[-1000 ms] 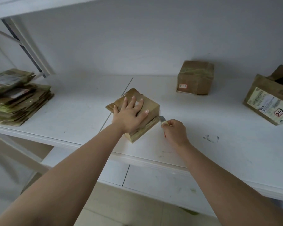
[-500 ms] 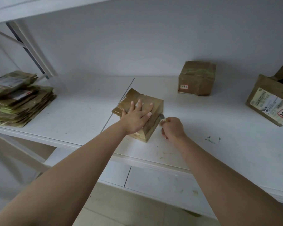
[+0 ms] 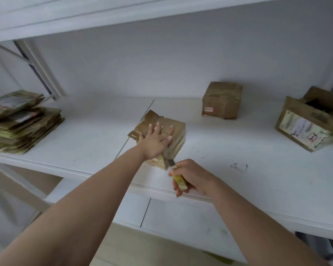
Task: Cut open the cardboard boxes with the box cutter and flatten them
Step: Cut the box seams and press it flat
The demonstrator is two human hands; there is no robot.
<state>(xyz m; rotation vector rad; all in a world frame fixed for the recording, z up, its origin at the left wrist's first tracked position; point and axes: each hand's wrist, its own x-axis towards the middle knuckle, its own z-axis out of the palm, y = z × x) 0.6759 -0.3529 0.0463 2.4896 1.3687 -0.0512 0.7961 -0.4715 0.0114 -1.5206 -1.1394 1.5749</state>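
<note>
Pinning: left hand [image 3: 154, 141], fingers flat, presses small brown taped cardboard box [image 3: 176, 131] on white shelf [image 3: 258, 179], likely steadying it.
Cutting: right hand [image 3: 195, 177] grips yellow-handled box cutter [image 3: 178, 178], blade at box's near corner.

1 head-worn view looks forward and down, close over the white shelf [image 3: 238, 189].

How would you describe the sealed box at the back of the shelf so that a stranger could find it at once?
Start at the white shelf and look to its back, right of the middle. The sealed box stands there alone against the wall, taped shut, with a small white sticker low on its front. Unlike the open box at the right edge, its top is closed.
</note>
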